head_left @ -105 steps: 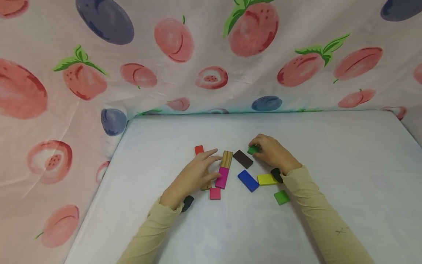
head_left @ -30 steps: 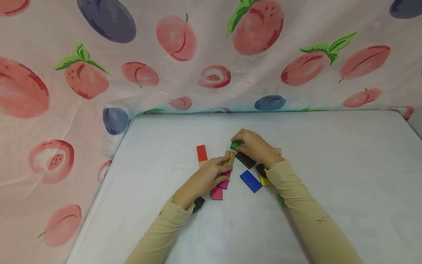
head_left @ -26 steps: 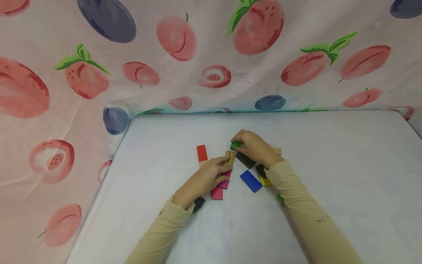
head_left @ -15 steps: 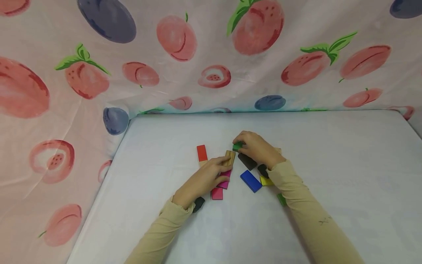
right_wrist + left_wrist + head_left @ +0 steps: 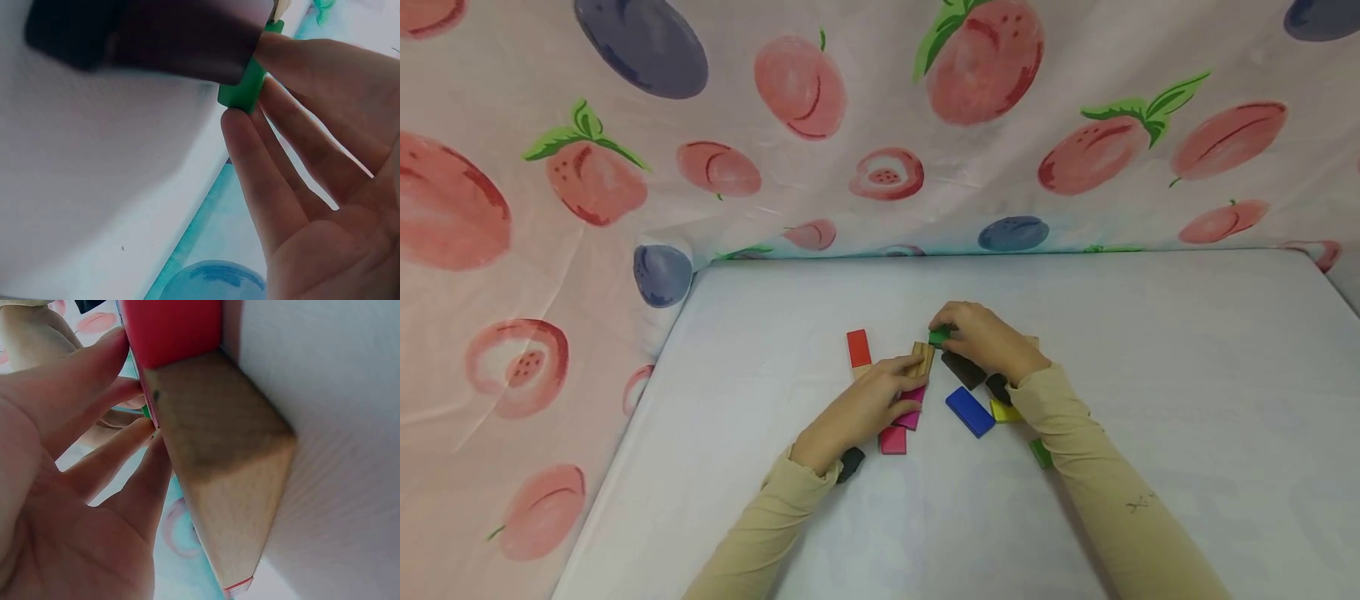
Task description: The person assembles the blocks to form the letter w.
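My right hand (image 5: 985,340) pinches a green block (image 5: 937,336) between thumb and fingertips, by the far end of a striped wooden block (image 5: 928,357). The right wrist view shows the thumb and fingers at opposite sides of that green block (image 5: 242,89). My left hand (image 5: 859,410) rests its extended fingers on the striped block, its thumb on a magenta block (image 5: 912,408). A pink block (image 5: 892,441) lies at the magenta block's near end. Just under my right hand is a dark brown block (image 5: 962,369). In the left wrist view, a plain wooden block (image 5: 219,419) stands close beside my fingers.
A red block (image 5: 858,348) lies left, end to end with a pale wooden block (image 5: 862,372) partly behind my left hand. To the right are a blue block (image 5: 970,412), a yellow block (image 5: 1003,412) and a light green block (image 5: 1039,452). Fruit-patterned cloth hangs behind the white table (image 5: 1187,350).
My right hand has carried the green block leftward to the striped block. My left hand has come down onto the striped and magenta blocks. In the last second, the dark brown block has shifted slightly rightward.
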`<state>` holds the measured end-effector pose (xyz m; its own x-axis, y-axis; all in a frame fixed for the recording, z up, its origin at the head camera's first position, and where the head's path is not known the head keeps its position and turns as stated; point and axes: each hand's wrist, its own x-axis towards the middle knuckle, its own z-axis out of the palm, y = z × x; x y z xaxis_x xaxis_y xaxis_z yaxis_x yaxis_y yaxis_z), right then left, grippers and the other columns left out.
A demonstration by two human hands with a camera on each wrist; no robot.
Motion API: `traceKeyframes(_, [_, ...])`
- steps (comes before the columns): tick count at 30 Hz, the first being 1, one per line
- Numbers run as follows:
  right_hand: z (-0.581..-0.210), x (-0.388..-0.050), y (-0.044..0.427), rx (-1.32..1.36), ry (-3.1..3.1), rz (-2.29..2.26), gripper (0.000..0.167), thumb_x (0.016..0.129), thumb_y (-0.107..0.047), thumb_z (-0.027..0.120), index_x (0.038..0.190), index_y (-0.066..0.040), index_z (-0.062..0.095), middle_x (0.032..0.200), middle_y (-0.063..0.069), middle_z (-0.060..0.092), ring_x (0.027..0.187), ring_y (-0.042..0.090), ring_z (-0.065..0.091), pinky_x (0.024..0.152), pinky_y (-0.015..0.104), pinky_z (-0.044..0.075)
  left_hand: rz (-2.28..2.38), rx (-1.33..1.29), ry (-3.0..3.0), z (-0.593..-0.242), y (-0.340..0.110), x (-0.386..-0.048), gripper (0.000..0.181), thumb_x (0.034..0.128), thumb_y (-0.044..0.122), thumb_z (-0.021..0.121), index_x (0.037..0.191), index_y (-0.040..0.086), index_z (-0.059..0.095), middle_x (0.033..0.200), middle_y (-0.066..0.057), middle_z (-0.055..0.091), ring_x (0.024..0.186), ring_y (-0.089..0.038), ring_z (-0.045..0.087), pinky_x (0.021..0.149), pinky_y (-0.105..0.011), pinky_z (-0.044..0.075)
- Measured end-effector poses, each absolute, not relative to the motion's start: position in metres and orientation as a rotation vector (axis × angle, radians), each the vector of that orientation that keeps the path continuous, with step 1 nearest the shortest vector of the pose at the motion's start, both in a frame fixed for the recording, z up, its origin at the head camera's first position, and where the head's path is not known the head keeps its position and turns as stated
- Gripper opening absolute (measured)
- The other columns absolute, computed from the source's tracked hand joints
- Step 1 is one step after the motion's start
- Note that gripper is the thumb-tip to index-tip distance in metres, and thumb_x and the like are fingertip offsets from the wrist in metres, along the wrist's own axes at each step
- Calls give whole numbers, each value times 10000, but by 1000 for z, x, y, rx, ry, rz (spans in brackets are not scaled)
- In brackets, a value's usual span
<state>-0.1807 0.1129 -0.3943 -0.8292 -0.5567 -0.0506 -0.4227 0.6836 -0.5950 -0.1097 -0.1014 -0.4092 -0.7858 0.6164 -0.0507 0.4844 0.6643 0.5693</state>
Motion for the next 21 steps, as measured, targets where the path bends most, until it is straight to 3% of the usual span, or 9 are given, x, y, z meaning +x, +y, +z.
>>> traceKeyframes(21, [-395, -179, 109, -775, 2660, -860, 261, 911, 47, 650, 1172, 62, 668, 1209, 195, 665, 1137, 329, 628, 978, 448, 529, 788, 916, 2647, -410, -102, -110, 390, 919, 161, 717, 1283, 34, 662, 1489, -159, 473, 1377, -301, 459, 1110, -386, 429])
